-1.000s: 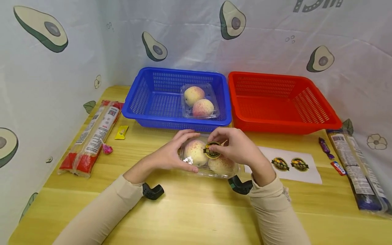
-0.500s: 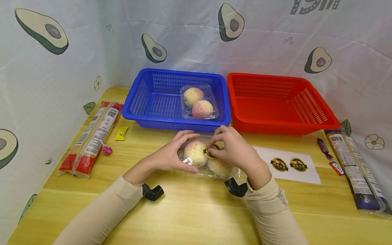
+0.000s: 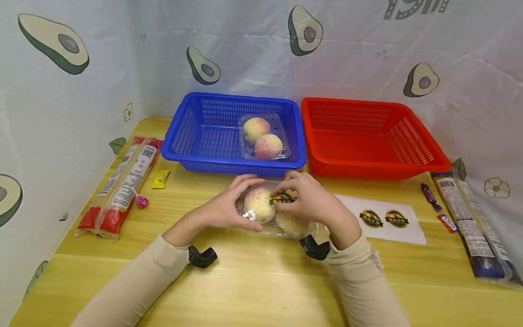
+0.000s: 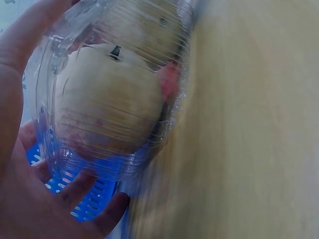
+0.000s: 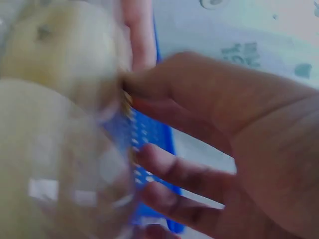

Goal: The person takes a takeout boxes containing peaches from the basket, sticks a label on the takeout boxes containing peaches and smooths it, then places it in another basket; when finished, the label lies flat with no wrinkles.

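Observation:
A clear plastic clamshell box (image 3: 282,234) with two peaches (image 3: 259,206) stands on the table in front of the blue basket. My left hand (image 3: 229,204) holds its left end, thumb along the front and fingers behind. In the left wrist view, the hand (image 4: 30,184) curves round the box (image 4: 47,104). My right hand (image 3: 312,200) pinches a round black-and-gold sticker (image 3: 282,198) by its right side, over the middle of the lid. The right wrist view is blurred; there, the right hand's (image 5: 209,124) thumb and forefinger meet at the lid.
Behind are a blue basket (image 3: 171,156) with another peach box (image 3: 245,152) and a red basket (image 3: 359,170). A white sheet (image 3: 384,236) with two stickers lies right. Noodle packs (image 3: 122,186) and small sweets (image 3: 160,179) lie at the sides.
The right hand has shifted slightly and the sticker has turned more level over the lid, its print now facing up. The left hand and the box stay put.

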`<control>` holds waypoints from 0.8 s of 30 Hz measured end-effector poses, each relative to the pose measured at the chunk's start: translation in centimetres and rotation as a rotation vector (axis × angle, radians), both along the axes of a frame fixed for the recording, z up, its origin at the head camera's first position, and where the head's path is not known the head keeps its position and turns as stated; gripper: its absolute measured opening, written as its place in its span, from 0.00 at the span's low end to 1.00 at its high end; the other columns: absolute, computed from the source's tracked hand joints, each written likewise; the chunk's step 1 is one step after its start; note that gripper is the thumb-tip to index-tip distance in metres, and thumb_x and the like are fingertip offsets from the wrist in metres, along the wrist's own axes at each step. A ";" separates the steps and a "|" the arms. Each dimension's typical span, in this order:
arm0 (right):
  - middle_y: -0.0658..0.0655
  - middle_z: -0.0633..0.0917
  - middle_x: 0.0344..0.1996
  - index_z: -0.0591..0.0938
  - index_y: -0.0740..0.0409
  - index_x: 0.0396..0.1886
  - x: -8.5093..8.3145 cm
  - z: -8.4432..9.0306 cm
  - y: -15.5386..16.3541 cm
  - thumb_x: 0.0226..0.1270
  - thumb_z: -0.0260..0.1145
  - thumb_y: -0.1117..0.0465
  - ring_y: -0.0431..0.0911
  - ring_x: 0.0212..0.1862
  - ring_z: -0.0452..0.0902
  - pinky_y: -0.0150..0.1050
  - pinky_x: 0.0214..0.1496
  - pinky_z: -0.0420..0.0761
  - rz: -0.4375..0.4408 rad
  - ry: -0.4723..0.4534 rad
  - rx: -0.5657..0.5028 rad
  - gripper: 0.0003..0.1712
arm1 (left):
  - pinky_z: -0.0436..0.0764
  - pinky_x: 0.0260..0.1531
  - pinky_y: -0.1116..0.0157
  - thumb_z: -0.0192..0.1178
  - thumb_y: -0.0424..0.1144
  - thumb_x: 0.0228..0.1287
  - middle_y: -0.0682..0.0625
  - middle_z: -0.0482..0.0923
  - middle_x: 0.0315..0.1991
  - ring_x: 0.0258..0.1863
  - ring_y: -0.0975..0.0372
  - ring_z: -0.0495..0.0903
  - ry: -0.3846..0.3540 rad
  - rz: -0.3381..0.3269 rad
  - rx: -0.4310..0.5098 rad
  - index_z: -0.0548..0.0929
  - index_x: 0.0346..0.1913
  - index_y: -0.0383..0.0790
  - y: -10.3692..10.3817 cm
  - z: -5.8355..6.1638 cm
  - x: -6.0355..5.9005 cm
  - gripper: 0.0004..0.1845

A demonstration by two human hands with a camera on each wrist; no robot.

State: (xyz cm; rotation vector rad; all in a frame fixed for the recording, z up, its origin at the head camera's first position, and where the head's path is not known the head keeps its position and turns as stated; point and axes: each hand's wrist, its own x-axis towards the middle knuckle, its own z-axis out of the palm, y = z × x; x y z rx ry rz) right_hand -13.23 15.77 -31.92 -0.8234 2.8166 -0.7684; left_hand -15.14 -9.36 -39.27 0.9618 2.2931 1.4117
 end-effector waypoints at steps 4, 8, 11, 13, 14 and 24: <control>0.57 0.78 0.44 0.92 0.45 0.44 -0.3 0.2 2.0 0.59 0.78 0.53 0.57 0.50 0.66 0.49 0.46 0.72 -0.002 -0.092 -0.009 0.12 | 0.64 0.67 0.50 0.84 0.47 0.44 0.46 0.48 0.77 0.73 0.55 0.55 0.001 0.000 0.000 0.62 0.76 0.52 0.0 0.1 0.0 0.56; 0.65 0.73 0.60 0.91 0.43 0.48 -0.9 -0.2 4.0 0.61 0.77 0.50 0.63 0.63 0.61 0.60 0.57 0.72 -0.004 -0.183 -0.059 0.15 | 0.62 0.68 0.49 0.84 0.47 0.44 0.45 0.48 0.77 0.74 0.55 0.53 0.003 0.003 -0.007 0.63 0.76 0.52 0.0 0.2 0.0 0.56; 0.67 0.70 0.67 0.88 0.47 0.53 -1.5 -1.2 5.1 0.64 0.75 0.52 0.65 0.69 0.59 0.66 0.63 0.69 0.038 -0.259 -0.150 0.18 | 0.62 0.68 0.48 0.83 0.48 0.44 0.45 0.48 0.77 0.74 0.55 0.53 0.005 0.001 -0.014 0.63 0.76 0.52 0.0 0.3 0.1 0.55; 0.64 0.72 0.67 0.87 0.51 0.56 -1.9 -2.1 5.6 0.65 0.74 0.56 0.61 0.69 0.62 0.65 0.63 0.69 0.072 -0.305 -0.220 0.19 | 0.62 0.68 0.48 0.83 0.48 0.45 0.45 0.49 0.77 0.74 0.54 0.53 0.006 -0.001 -0.014 0.63 0.76 0.52 0.0 0.3 0.1 0.55; 0.62 0.74 0.65 0.86 0.53 0.56 -2.2 -2.6 5.8 0.65 0.74 0.59 0.59 0.67 0.65 0.63 0.63 0.71 0.094 -0.319 -0.255 0.20 | 0.62 0.68 0.48 0.83 0.49 0.45 0.45 0.49 0.77 0.74 0.54 0.53 0.006 -0.001 -0.014 0.63 0.76 0.52 0.0 0.3 0.1 0.55; 0.58 0.82 0.55 0.82 0.66 0.57 -3.7 -5.5 6.6 0.65 0.71 0.69 0.49 0.57 0.77 0.40 0.57 0.78 0.176 -0.411 -0.468 0.20 | 0.62 0.67 0.43 0.80 0.57 0.46 0.46 0.48 0.78 0.75 0.52 0.53 0.068 0.034 -0.084 0.61 0.78 0.52 -0.4 1.2 0.2 0.56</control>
